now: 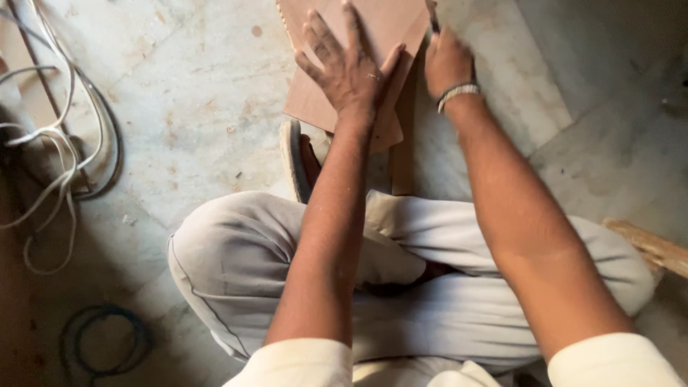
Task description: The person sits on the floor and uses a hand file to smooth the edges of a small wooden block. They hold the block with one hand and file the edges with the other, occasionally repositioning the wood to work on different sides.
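Note:
My left hand [347, 68] lies flat with fingers spread on a reddish-brown wooden board [387, 25] that rests on the stone floor in front of my crossed legs. My right hand [446, 61], with a metal bracelet on the wrist, is closed around a thin dark tool [433, 18] at the board's right edge; what kind of tool it is I cannot tell. A second thin brown board [308, 104] lies under the first. A narrow wooden strip [403, 143] runs below the boards toward my legs.
White and grey cables [61, 143] loop over the floor at the left. A dark blue cable coil [104, 340] lies at the lower left. A sandal [294, 158] sits by my knee. A rough wooden piece [652, 247] lies at the right.

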